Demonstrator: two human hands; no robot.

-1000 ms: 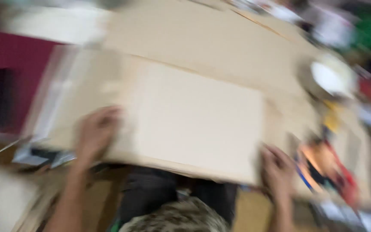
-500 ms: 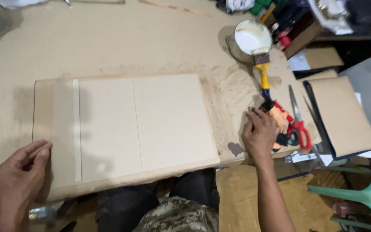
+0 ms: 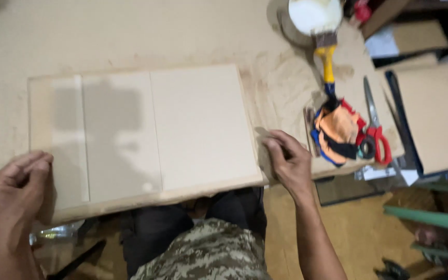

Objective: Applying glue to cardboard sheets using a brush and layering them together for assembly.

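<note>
Cardboard panels [image 3: 146, 135], flat, stiff-looking and probably light, lie on the worktable [image 3: 130, 36] between the curled left hand [image 3: 16, 192] on their near corner and the loosely bent, empty right hand [image 3: 289, 163] beside the right edge, best gripped along those edges.

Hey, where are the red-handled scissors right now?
In the head view, the red-handled scissors lie on the right of the worktable, just right of the orange and blue cloth bundle and beyond the right hand.

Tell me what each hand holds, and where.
Nothing is lifted. The left hand presses the cardboard sheet at its near-left corner; the right hand rests at its near-right edge.
</note>
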